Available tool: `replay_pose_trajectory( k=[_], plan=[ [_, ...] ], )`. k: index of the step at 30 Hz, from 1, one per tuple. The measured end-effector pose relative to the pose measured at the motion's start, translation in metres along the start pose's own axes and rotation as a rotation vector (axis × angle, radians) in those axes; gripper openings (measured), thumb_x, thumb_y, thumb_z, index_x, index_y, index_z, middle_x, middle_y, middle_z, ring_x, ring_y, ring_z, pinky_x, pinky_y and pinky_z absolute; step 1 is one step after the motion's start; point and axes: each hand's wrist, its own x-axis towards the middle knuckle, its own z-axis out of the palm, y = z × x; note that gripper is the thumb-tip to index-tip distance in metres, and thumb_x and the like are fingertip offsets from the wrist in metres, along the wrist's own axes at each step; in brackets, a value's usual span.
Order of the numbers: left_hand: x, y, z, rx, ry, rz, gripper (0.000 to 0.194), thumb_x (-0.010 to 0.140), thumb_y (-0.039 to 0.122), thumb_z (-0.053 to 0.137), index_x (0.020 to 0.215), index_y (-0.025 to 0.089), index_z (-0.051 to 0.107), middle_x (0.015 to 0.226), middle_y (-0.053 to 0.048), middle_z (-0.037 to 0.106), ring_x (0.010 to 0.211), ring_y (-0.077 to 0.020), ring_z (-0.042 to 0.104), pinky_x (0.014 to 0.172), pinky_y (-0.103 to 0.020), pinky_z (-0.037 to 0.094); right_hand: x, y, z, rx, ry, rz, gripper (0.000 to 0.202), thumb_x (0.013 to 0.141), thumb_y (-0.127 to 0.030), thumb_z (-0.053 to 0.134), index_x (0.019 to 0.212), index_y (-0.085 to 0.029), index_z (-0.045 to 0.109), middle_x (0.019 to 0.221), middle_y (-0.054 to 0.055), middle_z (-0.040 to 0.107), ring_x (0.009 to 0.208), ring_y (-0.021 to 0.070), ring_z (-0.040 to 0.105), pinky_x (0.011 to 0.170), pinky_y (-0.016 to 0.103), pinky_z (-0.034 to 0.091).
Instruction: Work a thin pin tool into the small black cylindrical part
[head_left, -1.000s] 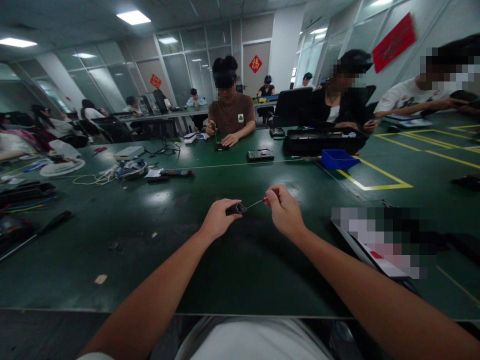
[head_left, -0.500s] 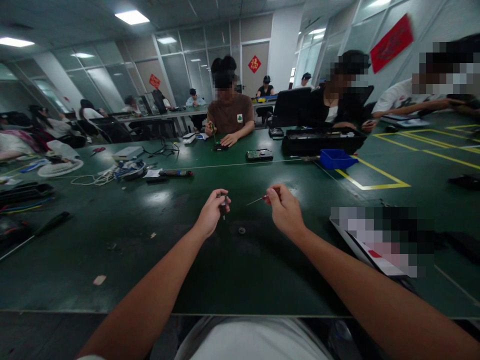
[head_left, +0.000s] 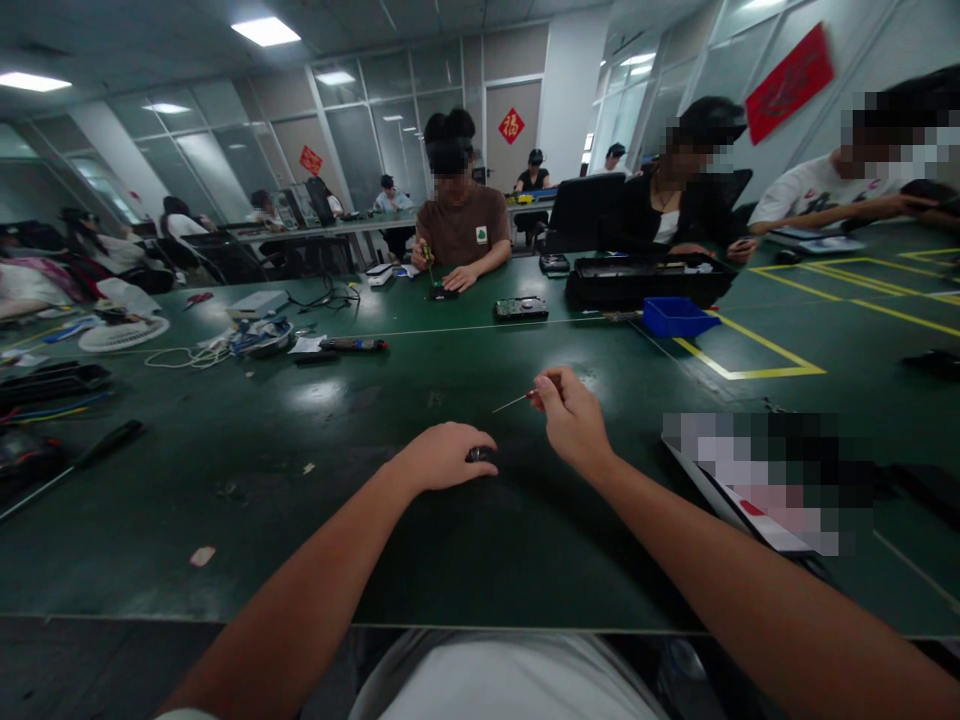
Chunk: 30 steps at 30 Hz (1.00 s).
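My left hand (head_left: 454,455) is low over the green table, back of the hand up. Its thumb and fingers curve around a small dark, shiny object (head_left: 480,454), mostly hidden, whose kind I cannot make out. To the right and a little higher, my right hand (head_left: 570,415) is closed on a thin screwdriver (head_left: 512,402). Its narrow metal shaft points left and slightly down, and a bit of red handle shows at the fingertips. The screwdriver tip is apart from my left hand.
A hard drive (head_left: 521,308) lies farther back, near a blue bin (head_left: 679,317) and a long black housing (head_left: 649,283). Left of centre are an electric screwdriver (head_left: 352,344) and bundled cables (head_left: 259,337). Across the table, a person (head_left: 461,225) works on a small part.
My left hand has moved down and right from an upright pinch to the tabletop, where a small round part lay. That part is now covered. My right hand stays almost still with the screwdriver.
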Motion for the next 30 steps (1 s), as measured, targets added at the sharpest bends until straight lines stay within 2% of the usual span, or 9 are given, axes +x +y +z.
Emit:
replay_pose_trajectory(
  k=[4, 9, 13, 16, 20, 24, 27, 30],
  plan=[
    [0.001, -0.001, 0.004, 0.047, -0.025, -0.012, 0.025, 0.088, 0.039, 0.063, 0.107, 0.026, 0.073, 0.101, -0.007, 0.071, 0.09, -0.024, 0.066, 0.078, -0.033, 0.048, 0.0, 0.0, 0.0, 0.002, -0.005, -0.005, 0.023, 0.098, -0.042, 0.044, 0.093, -0.023, 0.056, 0.078, 0.003, 0.066, 0.074, 0.0206, 0.064, 0.071, 0.035, 0.048],
    [0.001, -0.004, 0.005, 0.016, 0.012, -0.066, 0.028, 0.085, 0.039, 0.068, 0.109, 0.024, 0.071, 0.104, -0.008, 0.069, 0.095, -0.0254, 0.064, 0.081, -0.034, 0.047, 0.001, 0.001, 0.001, 0.001, -0.003, -0.01, 0.024, 0.098, -0.043, 0.044, 0.092, -0.023, 0.057, 0.076, 0.002, 0.066, 0.073, 0.02, 0.064, 0.07, 0.034, 0.047],
    [0.001, -0.004, 0.005, 0.04, -0.011, -0.085, 0.023, 0.087, 0.037, 0.066, 0.104, 0.022, 0.071, 0.103, -0.008, 0.069, 0.093, -0.025, 0.064, 0.081, -0.034, 0.047, 0.0, 0.002, 0.001, 0.008, -0.007, -0.008, 0.024, 0.098, -0.043, 0.045, 0.093, -0.023, 0.057, 0.077, 0.002, 0.067, 0.072, 0.0197, 0.064, 0.07, 0.034, 0.047],
    [0.002, -0.005, 0.005, 0.015, 0.023, -0.09, 0.024, 0.088, 0.04, 0.064, 0.102, 0.021, 0.07, 0.103, -0.008, 0.07, 0.092, -0.0248, 0.065, 0.079, -0.035, 0.047, 0.0, 0.001, 0.001, 0.001, -0.012, -0.007, 0.024, 0.098, -0.042, 0.045, 0.093, -0.023, 0.057, 0.076, 0.002, 0.066, 0.072, 0.0197, 0.064, 0.07, 0.034, 0.047],
    [0.001, -0.007, 0.0, -0.078, 0.188, -0.13, 0.022, 0.088, 0.038, 0.063, 0.102, 0.023, 0.068, 0.095, -0.005, 0.071, 0.085, -0.0225, 0.064, 0.073, -0.033, 0.046, 0.0, 0.0, 0.0, -0.007, -0.013, -0.002, 0.024, 0.098, -0.042, 0.044, 0.092, -0.023, 0.057, 0.075, 0.002, 0.066, 0.072, 0.02, 0.064, 0.069, 0.034, 0.047],
    [0.001, -0.018, -0.008, -0.221, 0.525, -0.244, 0.025, 0.085, 0.036, 0.063, 0.106, 0.023, 0.069, 0.092, -0.003, 0.07, 0.078, -0.0189, 0.063, 0.072, -0.031, 0.046, 0.001, 0.0, 0.0, -0.001, -0.016, 0.006, 0.024, 0.097, -0.042, 0.045, 0.091, -0.023, 0.057, 0.075, 0.002, 0.066, 0.072, 0.0203, 0.064, 0.069, 0.034, 0.047],
    [0.003, -0.033, -0.012, -0.477, 0.718, -0.376, 0.027, 0.085, 0.036, 0.06, 0.104, 0.02, 0.071, 0.085, -0.003, 0.068, 0.064, -0.0147, 0.058, 0.062, -0.027, 0.044, 0.002, 0.0, 0.0, -0.006, -0.016, 0.002, 0.024, 0.097, -0.042, 0.044, 0.09, -0.023, 0.057, 0.074, 0.002, 0.066, 0.072, 0.0205, 0.064, 0.069, 0.034, 0.046],
    [0.007, -0.05, -0.014, -0.782, 0.834, -0.466, 0.023, 0.082, 0.04, 0.062, 0.087, 0.018, 0.067, 0.074, -0.002, 0.062, 0.053, -0.0107, 0.051, 0.051, -0.024, 0.037, 0.002, 0.0, 0.0, -0.008, -0.015, 0.001, 0.024, 0.096, -0.042, 0.045, 0.089, -0.023, 0.057, 0.074, 0.003, 0.067, 0.072, 0.0208, 0.064, 0.069, 0.035, 0.046]
  ],
)
